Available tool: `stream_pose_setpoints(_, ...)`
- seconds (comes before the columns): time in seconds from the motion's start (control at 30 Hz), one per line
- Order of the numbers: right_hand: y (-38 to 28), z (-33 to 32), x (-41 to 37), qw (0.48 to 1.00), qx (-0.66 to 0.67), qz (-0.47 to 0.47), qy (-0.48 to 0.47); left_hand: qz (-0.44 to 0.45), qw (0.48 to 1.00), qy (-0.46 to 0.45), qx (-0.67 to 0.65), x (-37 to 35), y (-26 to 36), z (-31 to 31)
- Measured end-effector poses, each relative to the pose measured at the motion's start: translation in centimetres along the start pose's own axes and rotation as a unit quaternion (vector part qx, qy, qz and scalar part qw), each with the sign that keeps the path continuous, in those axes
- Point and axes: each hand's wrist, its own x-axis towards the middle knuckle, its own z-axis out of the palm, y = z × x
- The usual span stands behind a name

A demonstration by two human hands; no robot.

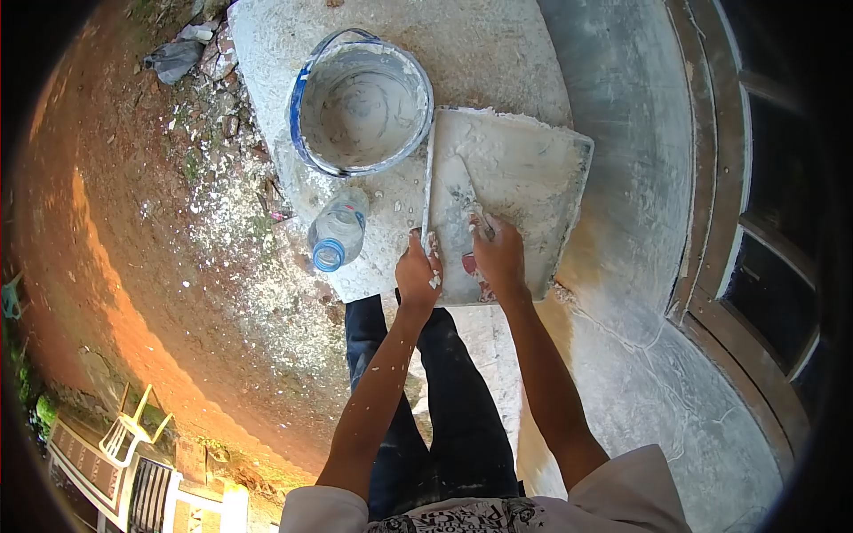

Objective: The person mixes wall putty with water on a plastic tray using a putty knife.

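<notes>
Fingers [425, 258] of left hand [418, 274] curled shut on lower end of long blade [428, 173], set on edge along left side of plaster-caked board [542, 169], centre of frame. Right hand [500, 259] closed round red-handled scraper [464, 200], tip on the board. Above left, crusted bucket [360, 98] with blue rim; below it, lying bottle [338, 229] (blue cap, label unreadable). Print on shirt [462, 517], bottom edge, too cut off to read.
</notes>
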Motion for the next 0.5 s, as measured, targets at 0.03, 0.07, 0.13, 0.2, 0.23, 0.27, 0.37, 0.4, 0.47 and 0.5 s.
stream_pose_setpoints(0.03, 0.2, -0.3, 0.3, 1.000, 0.002, -0.022, 0.004, 0.003, 1.000, 0.006, 0.009, 0.0, 0.2, 0.0)
stream_pose_setpoints(0.07, 0.2, 0.0, 1.1, 1.000, 0.000, -0.025, 0.005, 0.004, 1.000, 0.009, 0.007, 0.1, 0.3, 0.0)
stream_pose_setpoints(0.13, -0.9, 0.7, 2.7, 0.998, -0.004, -0.017, 0.055, -0.016, 1.000, -0.010, -0.008, 0.2, 0.1, 0.0)
stream_pose_setpoints(0.2, -0.3, 1.9, 1.9, 0.999, 0.000, -0.020, 0.047, -0.008, 1.000, -0.006, -0.006, 0.1, 0.0, 0.1)
stream_pose_setpoints(0.23, 0.0, 2.4, 1.4, 0.999, 0.004, -0.026, 0.036, -0.003, 1.000, 0.001, -0.004, 0.1, -0.1, 0.1)
stream_pose_setpoints(0.27, 0.9, 2.0, 1.2, 0.999, 0.005, -0.025, 0.034, -0.004, 1.000, 0.001, -0.003, -0.1, -0.2, 0.2)
stream_pose_setpoints(0.37, 2.5, -3.4, 2.0, 0.998, -0.004, -0.053, 0.039, -0.002, 1.000, 0.014, 0.004, 0.1, 0.2, -0.1)
stream_pose_setpoints(0.4, 4.3, -4.4, 3.0, 0.999, 0.037, 0.003, 0.039, -0.004, 1.000, 0.015, 0.006, 0.0, 0.2, -0.1)
stream_pose_setpoints(0.47, 5.5, -6.7, 3.9, 0.991, -0.053, -0.013, 0.124, -0.014, 1.000, 0.011, 0.008, 0.0, 0.3, 0.0)
stream_pose_setpoints(0.5, 5.3, -7.3, 4.0, 0.984, -0.084, -0.004, 0.158, -0.014, 1.000, 0.011, 0.007, 0.1, 0.2, 0.0)
